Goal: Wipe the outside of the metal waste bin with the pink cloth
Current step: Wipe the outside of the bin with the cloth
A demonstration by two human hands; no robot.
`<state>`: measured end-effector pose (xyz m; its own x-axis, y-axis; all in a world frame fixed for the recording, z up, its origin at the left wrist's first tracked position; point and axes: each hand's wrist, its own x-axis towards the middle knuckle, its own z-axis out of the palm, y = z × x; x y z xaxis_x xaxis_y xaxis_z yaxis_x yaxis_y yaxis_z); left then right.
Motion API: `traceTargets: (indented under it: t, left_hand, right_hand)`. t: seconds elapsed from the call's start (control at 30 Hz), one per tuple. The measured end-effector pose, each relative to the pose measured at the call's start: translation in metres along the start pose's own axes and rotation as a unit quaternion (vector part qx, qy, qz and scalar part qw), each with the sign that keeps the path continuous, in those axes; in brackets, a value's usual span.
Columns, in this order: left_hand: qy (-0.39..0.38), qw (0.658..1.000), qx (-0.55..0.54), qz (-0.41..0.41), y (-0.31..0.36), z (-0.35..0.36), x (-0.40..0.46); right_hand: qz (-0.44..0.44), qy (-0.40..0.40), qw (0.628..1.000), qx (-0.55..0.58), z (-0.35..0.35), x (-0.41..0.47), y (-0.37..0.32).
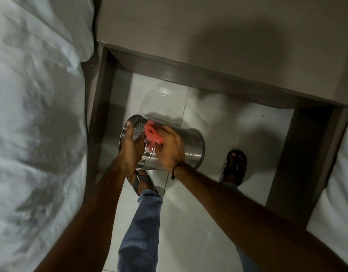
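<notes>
The metal waste bin [190,148], a shiny perforated steel cylinder, is held tipped on its side above the white floor, its open mouth facing left. My left hand [130,143] grips the rim at the mouth. My right hand [169,146] presses the bunched pink cloth [152,133] against the bin's outer wall near the rim. Part of the cloth is hidden under my fingers. The right hand is blurred by motion.
A bed with white sheets [35,114] fills the left side, and another white mattress [338,183] sits at the right edge. A grey bedside table [208,36] overhangs the floor ahead. My feet in sandals [235,165] stand on the white tiles below the bin.
</notes>
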<state>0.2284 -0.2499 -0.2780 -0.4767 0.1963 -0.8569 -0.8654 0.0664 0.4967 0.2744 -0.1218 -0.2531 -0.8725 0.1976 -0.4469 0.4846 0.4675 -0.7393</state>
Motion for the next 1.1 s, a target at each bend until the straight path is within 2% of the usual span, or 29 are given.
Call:
traceTargets:
  t: [0.1,0.2,0.3,0.43,0.53,0.6,0.67,0.73,0.77,0.87,1.0,1.1]
  left_hand:
    - [0.006,0.999,0.011,-0.033,-0.011,0.002,0.0]
    - [0.022,0.998,-0.03,-0.052,-0.005,-0.001,0.004]
    - [0.001,0.999,-0.037,-0.04,-0.002,0.001,0.002]
    - [-0.002,0.999,-0.033,-0.035,-0.01,0.007,-0.003]
    - [-0.031,0.998,0.037,-0.028,0.001,0.02,-0.005]
    - [-0.008,0.995,0.094,-0.021,0.006,0.036,0.001]
    - [-0.004,0.976,0.212,0.047,0.008,0.047,0.003]
    - [-0.068,0.921,0.363,0.122,0.003,0.054,0.004]
    - [-0.074,0.89,0.427,0.143,0.001,0.06,0.005]
    - [-0.047,0.844,0.509,0.162,-0.015,0.076,0.011]
    - [-0.034,0.819,0.546,0.174,-0.037,0.093,0.013]
    - [-0.027,0.829,0.534,0.164,-0.052,0.092,0.014]
  right_hand:
    - [0.014,-0.025,1.0,-0.006,0.001,0.013,-0.003]
    - [-0.005,-0.073,0.997,-0.008,0.011,-0.015,-0.001]
    - [0.01,-0.025,1.0,0.005,0.011,-0.03,0.003]
    - [0.043,0.042,0.998,0.0,-0.007,0.01,-0.002]
    - [0.084,0.066,0.994,-0.001,-0.014,0.037,-0.008]
    - [0.121,0.087,0.988,0.025,-0.018,0.046,-0.011]
    - [0.151,0.099,0.982,0.052,-0.026,0.052,-0.009]
    - [0.17,0.089,0.98,0.043,-0.039,0.059,-0.002]
    - [0.181,0.084,0.979,0.034,-0.045,0.062,0.004]
    - [0.213,0.077,0.973,0.035,-0.059,0.064,0.024]
    - [0.255,0.088,0.961,0.059,-0.061,0.051,0.052]
    - [0.278,0.079,0.952,0.097,-0.059,0.044,0.067]
